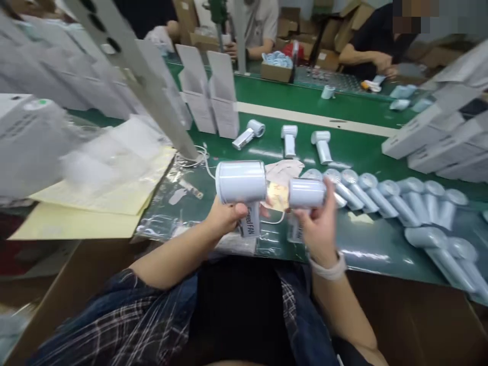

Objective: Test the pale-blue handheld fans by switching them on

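My left hand (224,217) is closed round the handle of a pale blue hand-held fan (241,183), its round head up and a label reading "FAN" on the handle. My right hand (318,229) grips a second pale blue fan (307,193) by its handle, a wristband on that wrist. The two fans are held side by side just above the near edge of the green table (358,137). A row of several more pale blue fans (385,195) lies on the table to the right of my right hand.
Three fans (288,138) lie further back on the green surface. White cartons stand behind (213,94) and at the right (438,132). Yellow sheets and plastic bags (114,188) lie at the left. Two other people work at the far side, near a cardboard box (277,68).
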Motion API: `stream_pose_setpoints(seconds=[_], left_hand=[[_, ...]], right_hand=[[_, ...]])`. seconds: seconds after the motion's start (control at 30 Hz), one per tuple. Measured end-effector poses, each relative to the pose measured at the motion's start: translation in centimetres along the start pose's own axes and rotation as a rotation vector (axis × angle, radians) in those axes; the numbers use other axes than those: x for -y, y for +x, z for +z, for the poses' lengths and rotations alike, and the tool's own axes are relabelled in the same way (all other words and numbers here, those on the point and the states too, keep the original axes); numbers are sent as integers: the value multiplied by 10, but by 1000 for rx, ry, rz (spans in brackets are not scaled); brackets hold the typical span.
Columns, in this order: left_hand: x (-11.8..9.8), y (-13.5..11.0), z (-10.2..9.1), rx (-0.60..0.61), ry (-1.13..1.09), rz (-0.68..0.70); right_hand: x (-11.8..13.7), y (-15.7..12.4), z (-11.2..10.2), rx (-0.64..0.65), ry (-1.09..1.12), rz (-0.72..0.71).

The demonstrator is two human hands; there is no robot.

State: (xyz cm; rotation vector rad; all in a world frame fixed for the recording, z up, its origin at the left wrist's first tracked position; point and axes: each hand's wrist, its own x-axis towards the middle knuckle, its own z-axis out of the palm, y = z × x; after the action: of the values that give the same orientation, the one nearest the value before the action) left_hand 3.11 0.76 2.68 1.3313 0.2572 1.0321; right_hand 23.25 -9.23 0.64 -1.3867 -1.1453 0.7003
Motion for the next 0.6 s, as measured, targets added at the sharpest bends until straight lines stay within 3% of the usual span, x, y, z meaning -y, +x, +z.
stream_pose_setpoints(seconds=[0.1,0.13,0.2,0.27,0.33,0.4,0.47,0.6], left_hand=[[39,18,42,-139,169,308],[50,24,51,-137,239,395],[69,40,59,-11,401,450],[82,58,52,238,660,328],[89,76,35,432,1059,56],[92,86,15,511,1431,-274],[90,84,0,562,1588,-487],[72,56,-14,644,1599,-528]], right_hand=[[-8,-7,20,150,86,-101],[-9,-10,16,209,84,-130],[-12,-13,-10,220,3,-125],[-17,-18,-57,108,-234,-31],[-27,-27,-113,16,-631,117],[-43,-39,-164,11,-944,242],[-61,-54,-200,-7,-1125,240],[-85,-75,-237,-350,-1325,175]])
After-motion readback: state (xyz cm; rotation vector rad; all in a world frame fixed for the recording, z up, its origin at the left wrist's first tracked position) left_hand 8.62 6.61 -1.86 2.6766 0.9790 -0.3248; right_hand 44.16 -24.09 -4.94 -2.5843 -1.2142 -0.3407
